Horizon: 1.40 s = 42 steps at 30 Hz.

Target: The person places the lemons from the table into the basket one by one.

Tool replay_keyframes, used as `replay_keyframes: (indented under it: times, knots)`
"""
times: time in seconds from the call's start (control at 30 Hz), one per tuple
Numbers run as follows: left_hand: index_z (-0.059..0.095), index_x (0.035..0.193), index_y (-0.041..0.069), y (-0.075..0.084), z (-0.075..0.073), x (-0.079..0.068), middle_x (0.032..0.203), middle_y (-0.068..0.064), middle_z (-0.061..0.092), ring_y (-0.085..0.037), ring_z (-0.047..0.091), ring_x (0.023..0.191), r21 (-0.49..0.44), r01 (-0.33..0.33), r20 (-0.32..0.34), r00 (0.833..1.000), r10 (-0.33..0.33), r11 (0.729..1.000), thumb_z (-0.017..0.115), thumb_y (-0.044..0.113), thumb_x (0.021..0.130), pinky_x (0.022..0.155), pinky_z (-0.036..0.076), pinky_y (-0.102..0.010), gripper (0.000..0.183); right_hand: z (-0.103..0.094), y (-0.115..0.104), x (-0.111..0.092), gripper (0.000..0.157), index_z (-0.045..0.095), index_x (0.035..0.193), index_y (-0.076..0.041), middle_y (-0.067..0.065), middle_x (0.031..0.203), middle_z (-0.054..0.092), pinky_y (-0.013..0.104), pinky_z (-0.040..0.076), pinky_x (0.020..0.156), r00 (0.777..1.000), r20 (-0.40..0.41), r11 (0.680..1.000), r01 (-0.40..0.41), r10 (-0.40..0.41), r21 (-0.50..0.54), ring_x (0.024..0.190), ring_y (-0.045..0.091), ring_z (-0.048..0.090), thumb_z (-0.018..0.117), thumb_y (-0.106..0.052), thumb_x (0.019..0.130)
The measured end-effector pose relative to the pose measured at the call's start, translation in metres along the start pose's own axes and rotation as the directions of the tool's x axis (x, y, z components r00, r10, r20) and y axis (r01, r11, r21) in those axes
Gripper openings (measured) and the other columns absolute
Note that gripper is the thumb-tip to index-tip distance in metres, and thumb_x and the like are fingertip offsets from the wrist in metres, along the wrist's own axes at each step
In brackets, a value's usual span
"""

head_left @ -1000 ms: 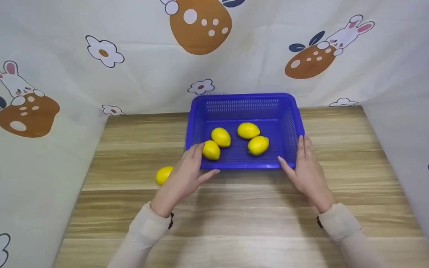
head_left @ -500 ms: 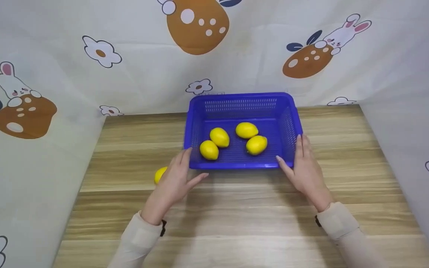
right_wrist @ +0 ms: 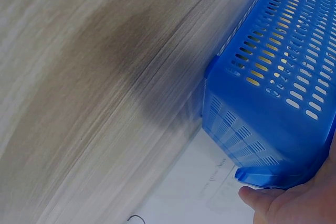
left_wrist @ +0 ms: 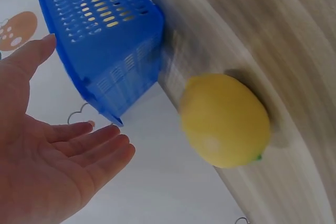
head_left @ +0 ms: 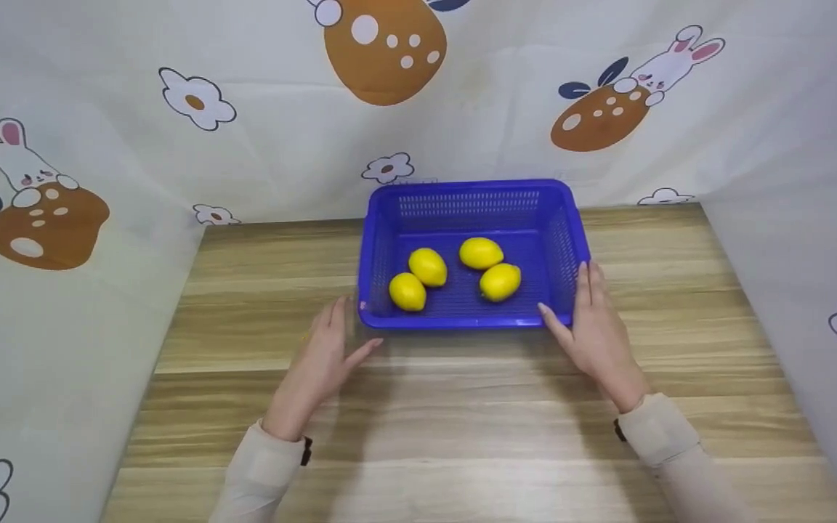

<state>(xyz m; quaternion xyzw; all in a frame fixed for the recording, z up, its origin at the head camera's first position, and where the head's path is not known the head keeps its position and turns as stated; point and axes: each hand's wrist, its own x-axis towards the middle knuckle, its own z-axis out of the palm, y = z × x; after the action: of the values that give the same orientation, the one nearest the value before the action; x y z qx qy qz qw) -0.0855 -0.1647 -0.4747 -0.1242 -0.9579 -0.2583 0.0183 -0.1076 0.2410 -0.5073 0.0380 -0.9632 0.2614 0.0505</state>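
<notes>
Several yellow lemons (head_left: 427, 267) lie inside a blue plastic basket (head_left: 462, 322), in two touching pairs. My left hand (head_left: 317, 359) is held just off the basket's front left corner, fingers straight and thumb spread, with nothing in it. Under that hand another lemon (left_wrist: 226, 121) rests on the tabletop outside the basket; in the head view the hand hides nearly all of it. At the opposite side my right hand (head_left: 601, 345) touches the basket's front right corner, its fingers straight along the side wall and its thumb by the front rim.
The wood-grain table (head_left: 455, 450) carries the basket near its back edge. A pale cloth (head_left: 491, 109) printed with rabbits and flowers hangs behind the table and along both sides.
My left hand has come away from the basket's left side, moving left and a little toward me, over the loose lemon. The right hand and the basket stay nearly where they were.
</notes>
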Motion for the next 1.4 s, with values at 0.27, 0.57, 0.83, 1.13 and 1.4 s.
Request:
replay_keyframes:
  times: [0.27, 0.57, 0.83, 1.13, 1.4]
  knots:
    - [0.032, 0.156, -0.015, -0.018, 0.002, -0.002, 0.153, -0.041, 0.041, -0.055, 0.042, 0.144, -0.025, 0.074, 0.029, 0.997, -0.073, 0.997, 0.076, 0.035, 0.099, 0.122, 0.035, -0.062, 0.088, 0.0, -0.001, 0.0, 0.097, 0.012, 0.162, 0.015, 0.037, 0.17, 0.01, 0.065, 0.023, 0.126, 1.0, -0.011, 1.0, 0.0, 0.0, -0.001, 0.158, 0.052, 0.017, 0.059, -0.048, 0.105]
    - [0.03, 0.158, -0.013, -0.04, 0.006, -0.004, 0.157, -0.04, 0.038, -0.056, 0.043, 0.143, -0.087, 0.117, 0.057, 0.992, -0.112, 0.989, 0.077, 0.027, 0.098, 0.119, 0.038, -0.065, 0.086, 0.0, -0.001, 0.0, 0.097, 0.012, 0.162, 0.015, 0.037, 0.17, 0.009, 0.065, 0.022, 0.126, 1.0, -0.006, 1.0, -0.008, 0.008, 0.0, 0.158, 0.052, 0.017, 0.058, -0.048, 0.106]
    - [0.032, 0.158, -0.013, -0.06, 0.009, -0.005, 0.152, -0.038, 0.045, -0.049, 0.055, 0.131, -0.134, 0.137, 0.076, 0.989, -0.127, 0.982, 0.08, 0.025, 0.095, 0.109, 0.051, -0.061, 0.088, 0.001, 0.0, 0.0, 0.097, 0.011, 0.163, 0.014, 0.037, 0.171, 0.008, 0.065, 0.021, 0.126, 1.0, 0.0, 1.0, -0.006, 0.006, 0.005, 0.158, 0.052, 0.015, 0.058, -0.048, 0.106]
    - [0.033, 0.155, -0.018, -0.076, 0.013, -0.004, 0.149, -0.041, 0.048, -0.051, 0.055, 0.131, -0.165, 0.165, 0.101, 0.984, -0.149, 0.972, 0.083, 0.021, 0.092, 0.108, 0.051, -0.061, 0.089, 0.001, 0.0, -0.001, 0.096, 0.014, 0.162, 0.015, 0.037, 0.17, 0.012, 0.064, 0.023, 0.126, 0.999, -0.036, 1.0, 0.01, -0.009, 0.007, 0.158, 0.051, 0.018, 0.061, -0.046, 0.105]
    - [0.037, 0.147, -0.023, -0.082, 0.017, -0.001, 0.137, -0.043, 0.054, -0.055, 0.057, 0.125, -0.149, 0.128, 0.088, 0.989, -0.115, 0.981, 0.087, 0.015, 0.085, 0.107, 0.048, -0.064, 0.088, 0.001, -0.001, 0.0, 0.095, 0.015, 0.162, 0.015, 0.037, 0.17, 0.012, 0.063, 0.023, 0.126, 0.999, -0.039, 1.0, 0.013, -0.012, 0.01, 0.158, 0.05, 0.017, 0.061, -0.046, 0.105]
